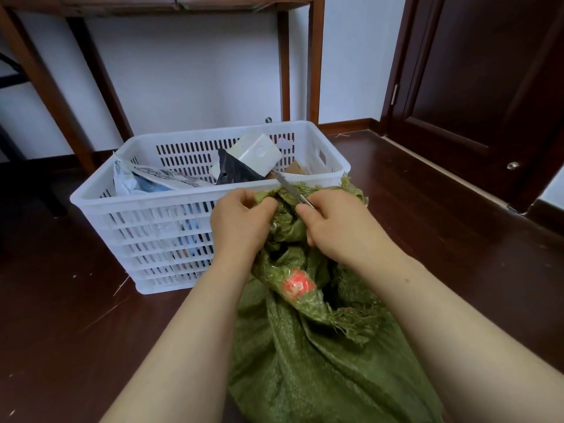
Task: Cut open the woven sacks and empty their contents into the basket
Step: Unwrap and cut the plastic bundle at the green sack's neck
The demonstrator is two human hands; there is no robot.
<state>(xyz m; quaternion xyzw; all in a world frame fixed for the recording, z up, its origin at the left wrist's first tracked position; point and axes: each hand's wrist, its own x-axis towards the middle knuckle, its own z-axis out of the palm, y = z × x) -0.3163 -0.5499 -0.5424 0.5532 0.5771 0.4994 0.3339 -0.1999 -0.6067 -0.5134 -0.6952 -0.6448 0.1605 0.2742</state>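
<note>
A green woven sack (308,361) stands on the dark wooden floor right in front of me, its frayed top bunched up near the basket. My left hand (241,221) pinches the gathered sack fabric at the top. My right hand (335,221) grips a small knife (291,189), its silver blade pointing up and left across the sack's top edge. A red label (297,285) shows under clear tape on the sack. The white slatted plastic basket (171,206) stands just beyond, holding a white box (256,154), a black bag and printed packets.
A wooden table (314,56) stands over the basket against the white wall. A dark brown door (476,87) is at the right. Loose green threads lie on the floor (61,315) around the basket.
</note>
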